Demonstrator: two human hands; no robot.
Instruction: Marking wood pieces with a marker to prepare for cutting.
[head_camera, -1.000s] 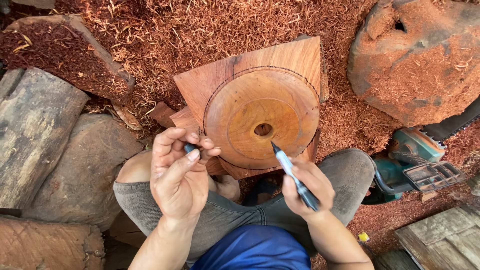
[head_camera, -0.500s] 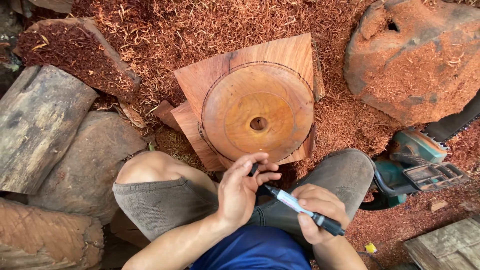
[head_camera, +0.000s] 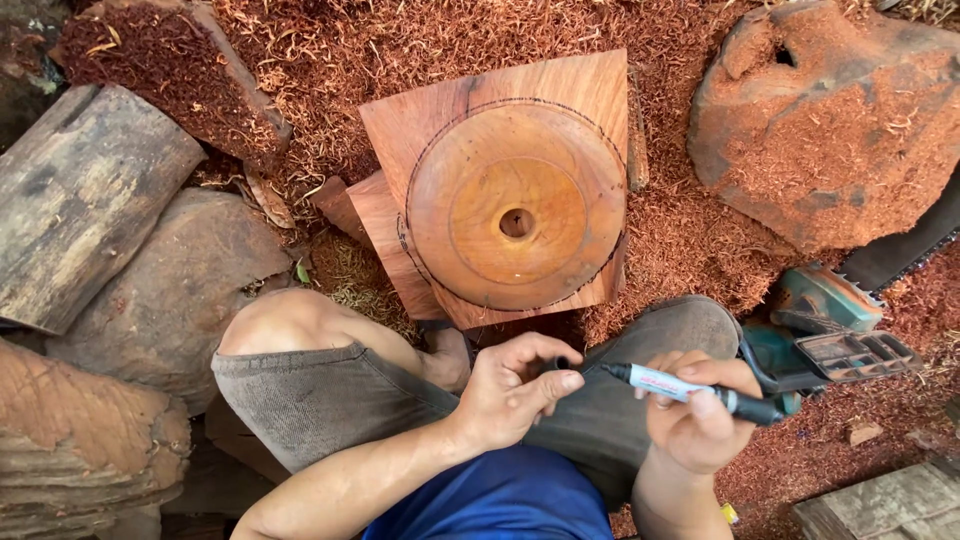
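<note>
Right now the black marker pen with a white barrel label (head_camera: 690, 388) lies slantwise across the right hand (head_camera: 700, 420), its dark tip pointing left toward the left hand (head_camera: 515, 390). The right hand's grip is closed around the pen's rear half, thumb on top. The left hand's grip pinches a small dark cap (head_camera: 562, 364) between thumb and fingertips, just beside the pen tip; whether cap and tip touch cannot be told. Both hands hover over the person's lap, above grey shorts (head_camera: 330, 395) and a blue shirt (head_camera: 490, 500).

Just beyond the knees a round turned wooden disc with a small centre hole (head_camera: 515, 208) rests on a square reddish wooden slab (head_camera: 420, 115), with a dark line traced around the disc's rim. Red-brown sawdust and shavings (head_camera: 680, 240) cover the ground about it. Weathered logs (head_camera: 80, 200) lie to the left, a large sawdust-covered stump (head_camera: 830, 120) to the upper right, and a teal chainsaw (head_camera: 830, 320) near the right knee.
</note>
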